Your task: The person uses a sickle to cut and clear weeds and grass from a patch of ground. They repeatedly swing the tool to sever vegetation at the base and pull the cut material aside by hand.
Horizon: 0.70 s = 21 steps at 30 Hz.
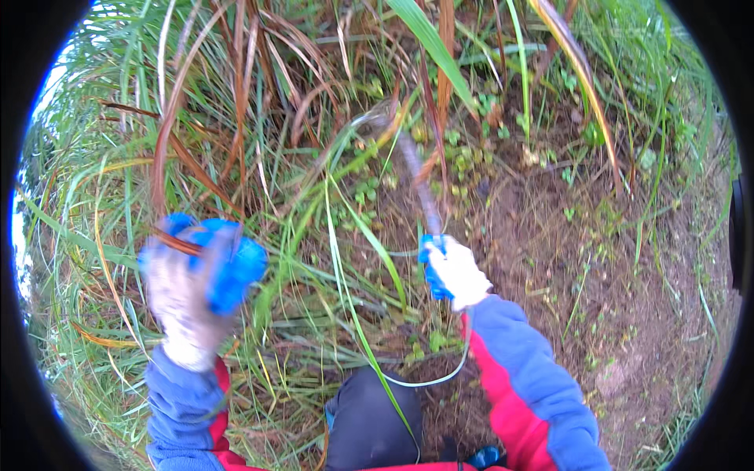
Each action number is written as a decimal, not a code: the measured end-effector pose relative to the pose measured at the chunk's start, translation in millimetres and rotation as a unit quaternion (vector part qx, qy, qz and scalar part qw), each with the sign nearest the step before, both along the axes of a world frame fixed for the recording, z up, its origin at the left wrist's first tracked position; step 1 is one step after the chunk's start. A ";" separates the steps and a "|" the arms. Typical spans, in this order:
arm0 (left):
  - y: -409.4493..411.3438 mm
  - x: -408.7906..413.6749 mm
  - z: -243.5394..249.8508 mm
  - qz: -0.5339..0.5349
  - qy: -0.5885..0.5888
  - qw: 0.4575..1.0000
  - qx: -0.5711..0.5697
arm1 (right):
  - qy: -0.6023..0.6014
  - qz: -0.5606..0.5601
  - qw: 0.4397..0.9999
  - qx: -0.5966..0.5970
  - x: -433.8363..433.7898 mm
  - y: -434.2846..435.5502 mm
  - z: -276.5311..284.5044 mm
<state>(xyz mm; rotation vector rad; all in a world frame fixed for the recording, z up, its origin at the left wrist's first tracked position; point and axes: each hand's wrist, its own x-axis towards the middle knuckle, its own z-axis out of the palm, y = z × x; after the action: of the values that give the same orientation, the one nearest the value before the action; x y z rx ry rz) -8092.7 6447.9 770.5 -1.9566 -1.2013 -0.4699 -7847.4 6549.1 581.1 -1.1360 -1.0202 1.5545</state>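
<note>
My left hand (194, 271), in a white glove with blue-coated fingers, is blurred at the left, beside the tall grass clump (235, 106). Its fingers are curled, and a brown grass blade (177, 242) passes between them; how much else is in the grip is hidden. In the middle, my right hand (450, 271), gloved alike, is shut on the slim handle (421, 182) of a hand tool that looks like a sickle. The tool's far end (377, 115) is blurred among green blades and points away from me. A thin pale strand (433, 382) loops below my right wrist.
Long green and brown blades (436, 56) hang across the top of the view. Flattened grass (330, 318) lies between my arms. Brown soil with low plants (548, 247) spreads at the right. My dark-clad knee (374, 418) is at the bottom, a shoe (486, 456) to its right.
</note>
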 end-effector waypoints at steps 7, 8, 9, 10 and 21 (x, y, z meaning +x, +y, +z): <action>97.5 32.7 -74.6 0.003 -0.287 0.942 -0.173 | -0.470 0.152 0.849 0.190 -94.1 28.0 -20.7; 118.0 21.2 -101.6 0.082 -0.355 0.910 -0.200 | -0.468 0.156 0.855 0.159 -97.8 21.2 -13.6; 134.6 11.7 -126.8 0.162 -0.415 0.866 -0.227 | -0.473 0.152 0.850 0.176 -100.6 21.0 -17.8; 149.8 2.2 -150.0 0.210 -0.393 0.869 -0.212 | -0.485 0.144 0.842 0.189 -97.8 22.9 -24.7; 197.7 -55.6 -239.3 0.407 -0.227 0.771 -0.435 | -0.587 0.108 0.778 0.196 -94.2 41.0 -42.5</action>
<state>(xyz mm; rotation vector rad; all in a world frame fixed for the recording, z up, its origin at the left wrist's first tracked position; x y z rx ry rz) -8148.3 6645.7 531.2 -1.7307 -2.7766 0.1528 -7941.7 6590.1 538.6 -1.7223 -2.2217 0.5473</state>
